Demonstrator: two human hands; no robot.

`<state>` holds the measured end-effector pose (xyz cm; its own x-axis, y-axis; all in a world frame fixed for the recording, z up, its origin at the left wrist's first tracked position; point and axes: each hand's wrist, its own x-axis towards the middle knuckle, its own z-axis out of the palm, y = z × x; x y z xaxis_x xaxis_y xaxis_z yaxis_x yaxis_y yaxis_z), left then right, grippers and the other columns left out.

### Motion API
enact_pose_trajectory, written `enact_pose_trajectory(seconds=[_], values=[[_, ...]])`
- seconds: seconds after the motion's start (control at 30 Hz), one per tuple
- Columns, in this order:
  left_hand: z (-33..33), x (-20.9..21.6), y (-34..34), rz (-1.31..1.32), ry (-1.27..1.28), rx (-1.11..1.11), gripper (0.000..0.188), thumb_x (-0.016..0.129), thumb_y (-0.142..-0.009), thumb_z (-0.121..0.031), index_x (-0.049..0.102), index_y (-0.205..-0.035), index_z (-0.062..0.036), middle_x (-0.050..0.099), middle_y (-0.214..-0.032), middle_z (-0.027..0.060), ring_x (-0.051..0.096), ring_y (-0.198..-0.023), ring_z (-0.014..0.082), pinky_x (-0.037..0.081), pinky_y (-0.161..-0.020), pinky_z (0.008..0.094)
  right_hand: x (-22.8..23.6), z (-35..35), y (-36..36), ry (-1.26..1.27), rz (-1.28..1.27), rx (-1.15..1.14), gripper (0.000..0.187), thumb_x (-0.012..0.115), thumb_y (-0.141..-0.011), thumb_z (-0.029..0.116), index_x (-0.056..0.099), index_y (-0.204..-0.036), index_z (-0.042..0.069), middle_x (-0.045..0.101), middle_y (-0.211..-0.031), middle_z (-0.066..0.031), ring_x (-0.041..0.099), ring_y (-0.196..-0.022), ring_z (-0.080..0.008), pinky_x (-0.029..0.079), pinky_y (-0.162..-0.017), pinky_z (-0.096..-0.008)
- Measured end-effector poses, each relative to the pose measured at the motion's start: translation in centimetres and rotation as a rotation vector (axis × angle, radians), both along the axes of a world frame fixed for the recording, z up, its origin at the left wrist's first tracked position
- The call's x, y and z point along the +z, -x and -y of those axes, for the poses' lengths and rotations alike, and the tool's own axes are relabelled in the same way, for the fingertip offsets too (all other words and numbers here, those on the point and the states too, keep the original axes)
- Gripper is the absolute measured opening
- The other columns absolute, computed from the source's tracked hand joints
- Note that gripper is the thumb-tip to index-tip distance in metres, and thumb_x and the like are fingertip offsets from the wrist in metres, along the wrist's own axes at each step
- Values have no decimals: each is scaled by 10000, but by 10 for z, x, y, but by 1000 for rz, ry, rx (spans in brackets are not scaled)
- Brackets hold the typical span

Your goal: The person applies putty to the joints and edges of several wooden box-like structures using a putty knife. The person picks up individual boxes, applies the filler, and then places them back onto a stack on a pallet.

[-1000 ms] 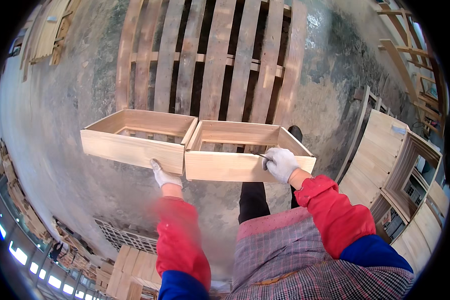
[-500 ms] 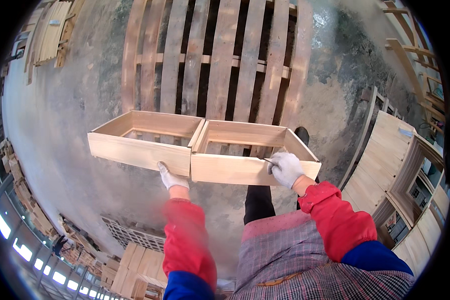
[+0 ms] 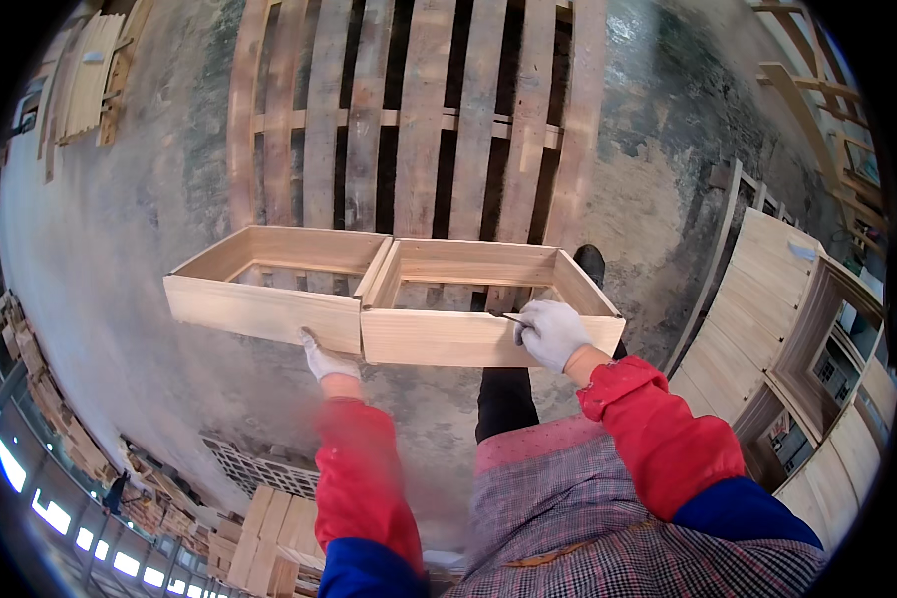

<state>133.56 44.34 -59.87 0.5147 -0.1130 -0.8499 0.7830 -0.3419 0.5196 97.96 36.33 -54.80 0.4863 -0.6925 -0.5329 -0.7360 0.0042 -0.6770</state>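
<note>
Two open, pale wooden box frames are held end to end in front of me, the left frame [image 3: 259,309] meeting the right frame [image 3: 448,339]. Pallet slats show through their openings. My left hand [image 3: 329,357], in a whitish glove, grips the lower near edge of the left frame close to the joint. Its thumb lies on the outer face; the other fingers are hidden underneath. Gloved too, my right hand [image 3: 554,334] is closed over the top of the right frame's near wall. A thin dark tool [image 3: 508,318] sticks out leftward from its fingers; its kind is unclear.
Beyond the frames a large slatted wooden pallet [image 3: 424,149] lies on the concrete floor. Similar wooden frames [image 3: 738,329] are stacked at the right. More wood pieces [image 3: 279,528] stand at lower left, and a bundle of boards [image 3: 95,80] lies at far left.
The whole view has shifted a little, so the frames and both hands appear slightly farther left. Both hands keep their hold, and the thin tool stays in my right hand.
</note>
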Motion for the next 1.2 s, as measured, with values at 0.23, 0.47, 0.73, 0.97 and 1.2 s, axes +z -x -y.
enact_pose_trajectory(seconds=[0.23, 0.47, 0.73, 0.97, 1.2], values=[[-8, -10, -9, 59, -38, -17, 695, 453, -912, -595, 402, -1370, -76, 480, -1347, 129, 474, -1217, 313, 350, -1035, 512, -2, 1, 3, -47, -3, 27, 173, 532, -751, 207, 675, -711, 119, 635, -793, -85, 617, -819, -293, 474, -744, -420], [3, 1, -3, 61, -51, -51, 619, 418, -907, -614, 475, -1333, -169, 526, -1326, 59, 508, -1199, 291, 425, -974, 523, -4, 0, 2, -24, -31, 6, 206, 534, -770, 219, 696, -793, 94, 645, -848, -99, 617, -850, -307, 481, -762, -423], [5, -8, -6, 60, -24, -38, 624, 426, -943, -538, 382, -1389, -103, 481, -1350, 125, 474, -1226, 312, 361, -1021, 538, -4, 4, 3, -69, -31, 55, 186, 515, -750, 167, 690, -744, 103, 643, -880, -94, 607, -892, -296, 478, -809, -413], [-73, -6, 8, 163, 15, 75, 530, 532, -926, -459, 419, -1319, -121, 467, -1317, 105, 482, -1150, 273, 400, -931, 414, 21, 20, 30, -163, 198, -27, 230, 470, -704, -3, 679, -755, 79, 625, -1132, -140, 537, -1115, -320, 430, -972, -365], [-289, 27, 181, 147, -223, 236, 335, 576, -925, -320, 471, -1201, -162, 582, -1070, 56, 570, -952, 233, 472, -754, 391, 46, 49, 107, -362, 189, -116, 242, 454, -766, -89, 672, -847, -23, 674, -914, -104, 613, -895, -205, 458, -852, -300]])
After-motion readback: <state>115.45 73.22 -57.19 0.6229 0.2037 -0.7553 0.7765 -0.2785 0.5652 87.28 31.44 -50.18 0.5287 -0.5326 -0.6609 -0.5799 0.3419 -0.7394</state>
